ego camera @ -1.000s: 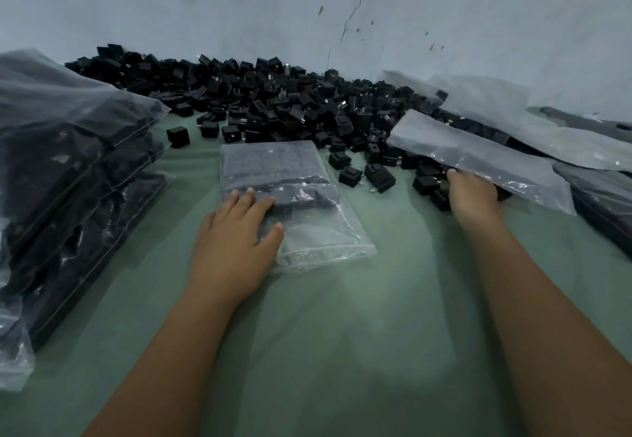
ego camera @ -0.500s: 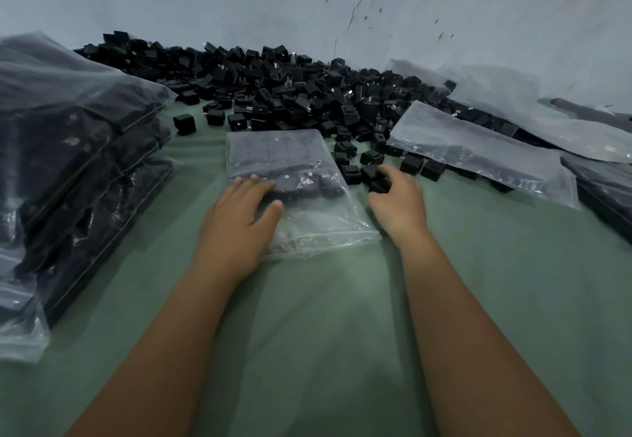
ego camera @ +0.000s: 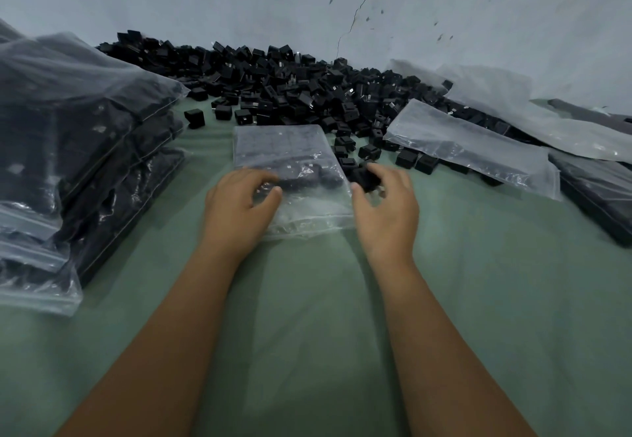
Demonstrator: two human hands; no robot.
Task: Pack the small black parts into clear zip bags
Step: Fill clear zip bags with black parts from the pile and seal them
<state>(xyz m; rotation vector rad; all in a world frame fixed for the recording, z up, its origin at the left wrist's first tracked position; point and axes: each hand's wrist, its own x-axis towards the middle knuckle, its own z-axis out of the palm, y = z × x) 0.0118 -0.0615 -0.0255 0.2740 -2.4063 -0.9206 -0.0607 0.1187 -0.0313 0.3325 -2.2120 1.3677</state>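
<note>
While lying mid-frame on the green tabletop [ego camera: 307, 317], half-filled bag [ego camera: 290, 163] pinned under left hand [ego camera: 236, 207]; right hand [ego camera: 386, 207] curled, seemingly gripping black parts [ego camera: 364, 175].

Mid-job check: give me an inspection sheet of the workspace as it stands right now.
Surface: green cloth, creased.
Job's things: part-filled clear bag lies flat, mouth toward the person; loose black parts heaped along the wall.
Clutter: stack of filled bags at left; empty bags lying over parts at right.
Grippers: left hand holds the bag's near end; right hand grips black parts beside the bag.
Cables: nothing seen.
Surroundings: pale cracked wall.
</note>
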